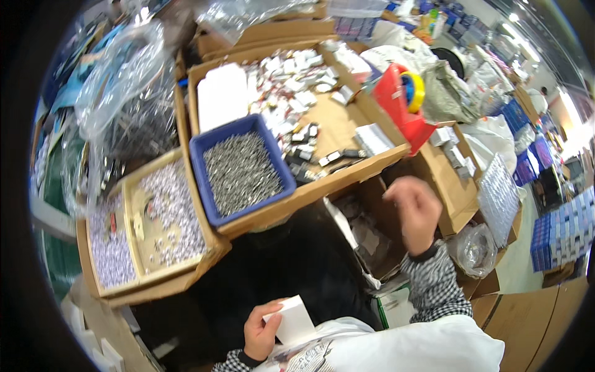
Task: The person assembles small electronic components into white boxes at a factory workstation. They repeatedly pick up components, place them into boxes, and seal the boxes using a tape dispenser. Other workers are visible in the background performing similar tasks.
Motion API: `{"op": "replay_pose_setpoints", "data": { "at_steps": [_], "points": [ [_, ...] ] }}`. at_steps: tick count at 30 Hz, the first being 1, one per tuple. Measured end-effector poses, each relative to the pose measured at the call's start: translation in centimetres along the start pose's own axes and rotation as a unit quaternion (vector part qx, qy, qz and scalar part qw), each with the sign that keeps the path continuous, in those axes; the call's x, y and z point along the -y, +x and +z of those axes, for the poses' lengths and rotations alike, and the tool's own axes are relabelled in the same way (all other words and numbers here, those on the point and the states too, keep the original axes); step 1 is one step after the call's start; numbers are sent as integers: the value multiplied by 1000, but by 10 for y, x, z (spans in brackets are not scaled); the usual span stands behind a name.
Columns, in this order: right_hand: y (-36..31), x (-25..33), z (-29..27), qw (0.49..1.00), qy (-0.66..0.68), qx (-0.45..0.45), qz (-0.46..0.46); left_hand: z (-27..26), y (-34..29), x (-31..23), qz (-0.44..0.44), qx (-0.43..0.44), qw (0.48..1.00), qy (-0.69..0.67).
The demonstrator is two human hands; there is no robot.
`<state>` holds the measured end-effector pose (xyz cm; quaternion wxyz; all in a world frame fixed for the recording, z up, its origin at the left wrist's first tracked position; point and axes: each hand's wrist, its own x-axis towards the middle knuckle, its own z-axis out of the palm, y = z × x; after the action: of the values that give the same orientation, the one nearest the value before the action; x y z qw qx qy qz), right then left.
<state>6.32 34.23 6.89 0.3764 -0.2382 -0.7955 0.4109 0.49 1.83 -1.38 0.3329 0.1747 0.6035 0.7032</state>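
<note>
Low in front of my body, my left hand (262, 332) grips a small flat white box (292, 320) between thumb and fingers. My right hand (414, 214) hangs over an open cardboard carton (370, 232), just off the near right corner of a large cardboard tray (273, 217). Its fingers look bent but are smeared by motion, and I cannot make out anything in them. In that tray lie many small white parts with wires (291, 80), several black parts (304, 149) and a blue bin (214, 218) full of small metal pieces (243, 173).
At the left, a divided tray (129, 229) holds small pale pieces beside clear plastic bags (124, 93). A red holder with a yellow tape roll (416, 93) stands at the far right corner. Beyond it, a cardboard box (443, 183) carries small white boxes (452, 152).
</note>
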Motion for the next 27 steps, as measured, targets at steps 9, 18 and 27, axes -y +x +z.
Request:
{"op": "replay_pose_setpoints", "data": {
  "at_steps": [9, 18, 27],
  "points": [
    [133, -56, -68, 994, 30, -34, 96, 2, -1, 0, -81, -42, 995, -34],
    [143, -43, -75, 978, 92, 3, 188, 4, -2, 0, -73, -36, 995, -63],
    [150, -31, -71, 951, 240, -23, 195, 5, -7, -4, -52, -39, 996, -61]
  ]
}}
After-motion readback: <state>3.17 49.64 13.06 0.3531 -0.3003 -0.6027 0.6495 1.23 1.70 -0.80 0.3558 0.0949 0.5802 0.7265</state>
